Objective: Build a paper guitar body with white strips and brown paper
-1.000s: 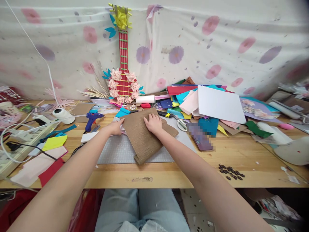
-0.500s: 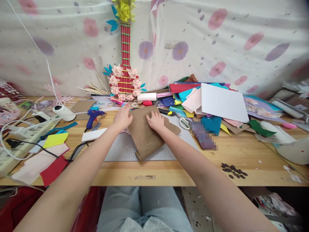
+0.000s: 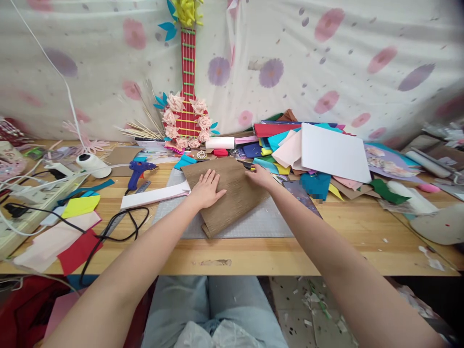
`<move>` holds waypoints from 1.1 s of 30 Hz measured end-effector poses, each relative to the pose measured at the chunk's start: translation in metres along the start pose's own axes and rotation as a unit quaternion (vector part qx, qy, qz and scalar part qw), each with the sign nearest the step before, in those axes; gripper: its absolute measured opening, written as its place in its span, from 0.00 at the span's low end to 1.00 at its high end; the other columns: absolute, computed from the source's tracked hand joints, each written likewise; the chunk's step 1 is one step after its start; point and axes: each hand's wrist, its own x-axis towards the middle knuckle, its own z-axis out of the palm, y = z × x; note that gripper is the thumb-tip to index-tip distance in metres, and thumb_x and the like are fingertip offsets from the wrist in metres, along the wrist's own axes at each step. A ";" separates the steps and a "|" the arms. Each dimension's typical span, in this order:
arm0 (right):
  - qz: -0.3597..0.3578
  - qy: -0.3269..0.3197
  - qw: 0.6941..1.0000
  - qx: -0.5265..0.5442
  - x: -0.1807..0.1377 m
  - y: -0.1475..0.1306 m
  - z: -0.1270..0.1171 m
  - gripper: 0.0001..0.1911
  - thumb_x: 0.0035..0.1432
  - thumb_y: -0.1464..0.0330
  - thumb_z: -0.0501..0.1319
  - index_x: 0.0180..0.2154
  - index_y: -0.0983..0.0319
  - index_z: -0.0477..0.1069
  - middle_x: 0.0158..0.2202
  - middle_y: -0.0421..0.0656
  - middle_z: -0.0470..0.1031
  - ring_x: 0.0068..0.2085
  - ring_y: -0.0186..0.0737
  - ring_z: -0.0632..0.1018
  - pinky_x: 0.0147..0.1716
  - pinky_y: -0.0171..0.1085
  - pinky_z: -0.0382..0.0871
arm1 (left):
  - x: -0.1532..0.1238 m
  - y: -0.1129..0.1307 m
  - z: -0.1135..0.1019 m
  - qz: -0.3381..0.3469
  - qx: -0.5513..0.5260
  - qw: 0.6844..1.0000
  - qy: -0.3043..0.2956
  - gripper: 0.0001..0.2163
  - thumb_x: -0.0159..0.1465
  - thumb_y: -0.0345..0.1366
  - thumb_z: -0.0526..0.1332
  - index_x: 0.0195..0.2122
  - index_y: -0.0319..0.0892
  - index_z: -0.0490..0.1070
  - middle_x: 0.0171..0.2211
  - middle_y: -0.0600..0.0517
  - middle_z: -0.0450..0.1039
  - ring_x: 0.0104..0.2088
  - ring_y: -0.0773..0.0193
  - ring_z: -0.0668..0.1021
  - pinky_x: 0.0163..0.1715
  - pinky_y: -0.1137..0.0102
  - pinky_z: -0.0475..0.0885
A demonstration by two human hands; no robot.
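A ribbed brown cardboard sheet (image 3: 232, 198) lies tilted on a grey cutting mat (image 3: 268, 222) at the middle of the wooden table (image 3: 326, 241). My left hand (image 3: 207, 189) rests flat on the sheet's left half, fingers spread. My right hand (image 3: 260, 175) lies at the sheet's far right corner, fingers pointing left, beside a yellow and black object (image 3: 250, 168) whose make I cannot tell. A folded white strip (image 3: 155, 195) sits just left of my left hand.
A blue glue gun (image 3: 139, 170) and black cable (image 3: 119, 227) lie left of the mat. Colored paper and a white sheet (image 3: 333, 152) pile up at the right. A paper guitar (image 3: 185, 104) leans on the flowered cloth behind. A power strip (image 3: 21, 208) is far left.
My left hand moved from the sheet's left edge onto its top and flattened. My right hand slid from the sheet's middle to its far right corner. The white strip now shows.
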 end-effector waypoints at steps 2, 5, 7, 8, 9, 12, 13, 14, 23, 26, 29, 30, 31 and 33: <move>0.016 -0.051 0.998 0.036 -0.008 0.017 -0.013 0.33 0.54 0.55 0.57 0.57 0.66 0.60 0.53 0.53 0.69 0.52 0.51 0.71 0.51 0.44 0.62 | 0.000 0.003 0.001 -0.009 -0.002 1.000 0.005 0.36 0.62 0.56 0.44 0.63 0.32 0.48 0.65 0.39 0.43 0.66 0.52 0.45 0.62 0.56 0.46; 0.009 -0.154 0.982 0.111 -0.022 0.037 -0.030 0.44 0.47 0.53 0.63 0.61 0.65 0.53 0.55 0.53 0.67 0.53 0.49 0.70 0.53 0.43 0.61 | 0.000 0.007 0.003 -0.010 0.011 1.000 0.023 0.40 0.60 0.58 0.47 0.63 0.30 0.47 0.65 0.38 0.43 0.66 0.50 0.45 0.62 0.55 0.44; -0.022 -0.232 0.962 0.144 -0.028 0.049 -0.037 0.55 0.39 0.58 0.69 0.64 0.63 0.45 0.54 0.52 0.67 0.54 0.48 0.69 0.54 0.42 0.61 | -0.001 0.008 0.004 -0.011 0.016 0.999 0.026 0.40 0.59 0.58 0.48 0.63 0.30 0.47 0.65 0.38 0.43 0.66 0.50 0.45 0.62 0.55 0.44; -0.042 -0.261 0.953 0.148 -0.030 0.054 -0.039 0.59 0.36 0.61 0.71 0.65 0.61 0.42 0.55 0.51 0.67 0.55 0.48 0.68 0.54 0.42 0.61 | -0.002 0.008 0.004 -0.012 0.017 0.999 0.025 0.41 0.59 0.59 0.48 0.63 0.30 0.47 0.65 0.38 0.43 0.66 0.50 0.45 0.62 0.56 0.44; -0.061 -0.279 0.948 0.143 -0.030 0.059 -0.039 0.61 0.34 0.63 0.72 0.65 0.59 0.40 0.55 0.50 0.66 0.56 0.48 0.67 0.54 0.43 0.61 | -0.003 0.008 0.004 -0.012 0.017 1.000 0.022 0.41 0.59 0.59 0.48 0.64 0.31 0.47 0.65 0.38 0.43 0.66 0.50 0.45 0.62 0.56 0.44; -0.111 -0.270 0.949 0.114 -0.029 0.070 -0.035 0.61 0.34 0.66 0.71 0.65 0.55 0.40 0.57 0.48 0.63 0.56 0.48 0.66 0.55 0.45 0.60 | -0.004 0.009 0.003 -0.011 0.019 1.000 0.018 0.45 0.55 0.62 0.50 0.64 0.32 0.46 0.65 0.38 0.42 0.66 0.49 0.44 0.62 0.55 0.44; -0.124 -0.259 0.951 0.116 -0.029 0.072 -0.032 0.59 0.35 0.67 0.70 0.65 0.54 0.40 0.57 0.47 0.63 0.55 0.47 0.67 0.55 0.45 0.60 | -0.004 0.009 0.003 -0.011 0.021 1.000 0.018 0.46 0.54 0.63 0.51 0.64 0.31 0.46 0.65 0.38 0.42 0.66 0.49 0.44 0.62 0.55 0.44; -0.131 -0.249 0.951 0.126 -0.028 0.073 -0.030 0.58 0.36 0.67 0.70 0.65 0.54 0.40 0.56 0.47 0.63 0.54 0.46 0.68 0.54 0.44 0.61 | -0.004 0.010 0.003 -0.012 0.023 0.999 0.019 0.47 0.53 0.63 0.52 0.64 0.31 0.45 0.66 0.37 0.42 0.66 0.49 0.44 0.62 0.55 0.43; -0.025 -0.252 0.931 0.264 -0.036 0.061 -0.039 0.26 0.51 0.59 0.62 0.51 0.58 0.61 0.44 0.45 0.71 0.42 0.39 0.75 0.37 0.37 0.74 | -0.004 0.010 0.007 -0.013 0.037 0.999 0.035 0.46 0.52 0.59 0.57 0.64 0.30 0.45 0.65 0.36 0.42 0.65 0.48 0.44 0.63 0.55 0.42; 0.062 -0.329 0.911 0.239 -0.037 0.058 -0.044 0.26 0.47 0.60 0.65 0.47 0.60 0.62 0.36 0.43 0.71 0.29 0.35 0.76 0.25 0.35 0.74 | -0.004 0.011 0.007 -0.007 0.039 0.999 0.032 0.50 0.49 0.60 0.59 0.64 0.30 0.44 0.65 0.36 0.41 0.65 0.47 0.43 0.62 0.54 0.41; 0.102 -0.365 0.904 0.199 -0.037 0.058 -0.047 0.28 0.44 0.59 0.68 0.45 0.60 0.62 0.28 0.38 0.70 0.21 0.33 0.73 0.19 0.33 0.71 | -0.004 0.011 0.007 -0.007 0.038 0.999 0.028 0.52 0.46 0.61 0.59 0.64 0.30 0.44 0.65 0.35 0.41 0.65 0.46 0.42 0.62 0.54 0.40; 0.104 -0.364 0.907 0.183 -0.036 0.058 -0.047 0.29 0.43 0.59 0.68 0.45 0.60 0.62 0.27 0.38 0.69 0.21 0.33 0.73 0.19 0.33 0.71 | -0.004 0.011 0.007 -0.008 0.037 0.999 0.027 0.52 0.46 0.61 0.60 0.64 0.30 0.44 0.65 0.35 0.40 0.65 0.46 0.42 0.62 0.54 0.40; 0.107 -0.359 0.913 0.162 -0.036 0.058 -0.046 0.30 0.42 0.58 0.69 0.45 0.60 0.62 0.26 0.37 0.69 0.21 0.34 0.74 0.19 0.34 0.71 | -0.004 0.011 0.007 -0.009 0.036 0.999 0.026 0.52 0.46 0.61 0.60 0.64 0.30 0.44 0.65 0.35 0.40 0.65 0.46 0.42 0.62 0.54 0.40; 0.113 -0.339 0.929 0.097 -0.034 0.055 -0.045 0.32 0.40 0.56 0.69 0.45 0.61 0.62 0.25 0.39 0.70 0.21 0.37 0.75 0.21 0.37 0.72 | -0.004 0.011 0.007 -0.011 0.036 0.999 0.026 0.52 0.46 0.60 0.60 0.64 0.30 0.44 0.66 0.35 0.40 0.65 0.47 0.42 0.62 0.54 0.40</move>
